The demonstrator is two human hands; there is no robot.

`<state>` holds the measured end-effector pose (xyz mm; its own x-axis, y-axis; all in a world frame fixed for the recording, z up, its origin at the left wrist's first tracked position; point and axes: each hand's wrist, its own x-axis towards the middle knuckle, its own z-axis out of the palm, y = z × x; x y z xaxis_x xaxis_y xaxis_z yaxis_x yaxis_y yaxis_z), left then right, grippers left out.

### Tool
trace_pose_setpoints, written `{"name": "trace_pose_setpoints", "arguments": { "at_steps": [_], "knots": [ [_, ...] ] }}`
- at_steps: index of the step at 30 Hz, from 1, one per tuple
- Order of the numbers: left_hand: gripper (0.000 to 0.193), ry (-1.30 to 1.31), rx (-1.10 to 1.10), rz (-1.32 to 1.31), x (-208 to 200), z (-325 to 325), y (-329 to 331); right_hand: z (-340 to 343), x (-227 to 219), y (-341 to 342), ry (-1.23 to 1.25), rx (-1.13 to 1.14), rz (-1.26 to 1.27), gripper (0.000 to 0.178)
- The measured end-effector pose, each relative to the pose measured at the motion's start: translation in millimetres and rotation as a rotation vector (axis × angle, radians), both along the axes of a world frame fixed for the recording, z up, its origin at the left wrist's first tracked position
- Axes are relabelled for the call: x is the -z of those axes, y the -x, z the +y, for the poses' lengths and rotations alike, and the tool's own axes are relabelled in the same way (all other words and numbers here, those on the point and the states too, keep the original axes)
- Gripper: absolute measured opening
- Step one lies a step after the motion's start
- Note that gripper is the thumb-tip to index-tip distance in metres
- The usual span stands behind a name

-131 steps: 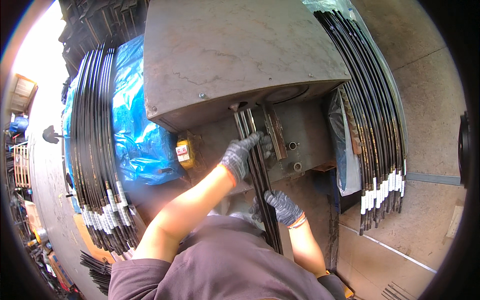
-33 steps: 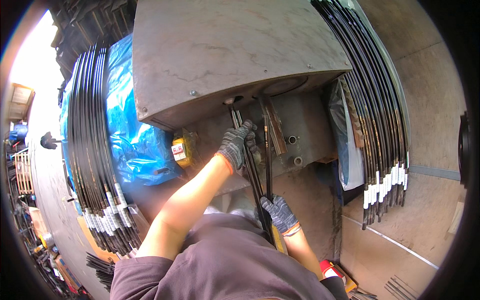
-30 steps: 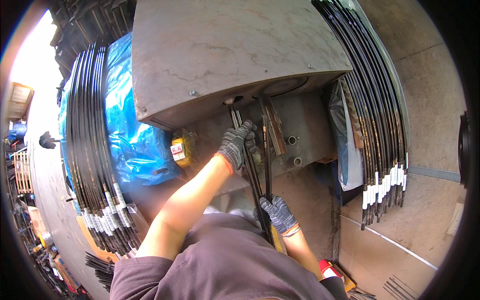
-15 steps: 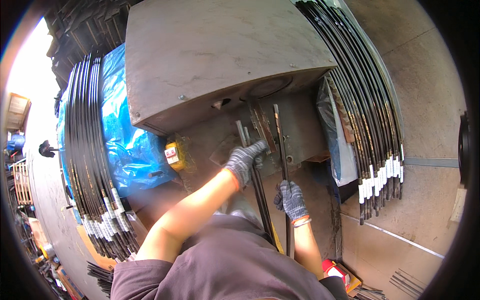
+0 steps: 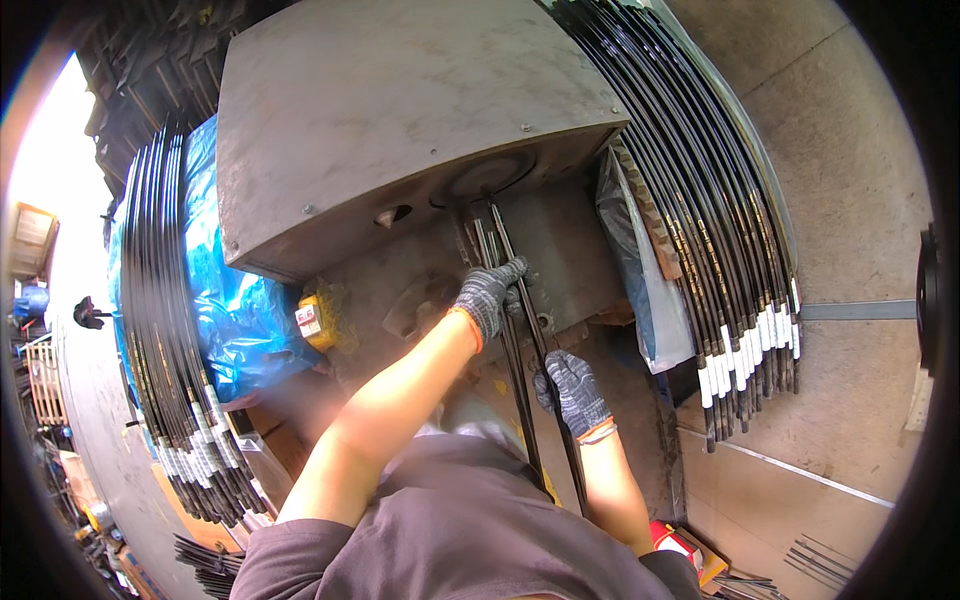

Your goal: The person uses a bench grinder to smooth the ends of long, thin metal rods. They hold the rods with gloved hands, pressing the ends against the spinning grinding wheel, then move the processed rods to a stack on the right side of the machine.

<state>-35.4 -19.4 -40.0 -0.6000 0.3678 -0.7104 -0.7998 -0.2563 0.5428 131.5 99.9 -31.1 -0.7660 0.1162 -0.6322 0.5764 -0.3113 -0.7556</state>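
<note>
Both hands wear grey knit gloves with orange cuffs. My left hand (image 5: 487, 297) is closed around a pair of slim dark metal rods (image 5: 522, 415), whose bright ends stick up past the fingers. My right hand (image 5: 578, 393) grips a third long rod (image 5: 572, 465) lower down. That rod slants up past my left fingertips, which seem to touch it. Its far end is by the round recess in the front of a grey metal housing (image 5: 420, 90); whether it enters cannot be made out. The lower ends run down beside my body.
Dark rods with white bands lie bundled at right (image 5: 735, 230) and at left (image 5: 165, 310), the left ones beside blue plastic sheeting (image 5: 215, 270). A yellow object with a label (image 5: 318, 320) sits below the housing. A red-and-white item (image 5: 672, 540) is at lower right.
My right hand has tilted its rod leftward, bringing its far end next to the rods in my left hand and nearer the housing. The view has shifted, so the housing appears farther left.
</note>
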Motion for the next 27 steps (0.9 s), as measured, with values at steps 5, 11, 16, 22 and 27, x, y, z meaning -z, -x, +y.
{"name": "trace_pose_setpoints", "arguments": {
  "at_steps": [5,11,16,22,27],
  "knots": [
    [0.016,-0.037,-0.034,0.02,9,5,12,-2,0,13,-0.061,0.016,-0.007,0.023],
    [0.015,-0.034,-0.057,0.039,6,2,25,-2,-4,31,-0.04,0.021,-0.011,0.02],
    [0.017,-0.061,-0.051,0.028,10,4,27,1,-8,36,-0.054,0.017,-0.026,0.016],
    [0.017,-0.07,-0.053,-0.006,6,5,30,7,-11,41,-0.114,-0.037,0.019,0.017],
    [0.018,-0.125,-0.078,-0.008,11,5,30,2,-13,44,-0.165,-0.022,0.01,0.016]
  ]
}}
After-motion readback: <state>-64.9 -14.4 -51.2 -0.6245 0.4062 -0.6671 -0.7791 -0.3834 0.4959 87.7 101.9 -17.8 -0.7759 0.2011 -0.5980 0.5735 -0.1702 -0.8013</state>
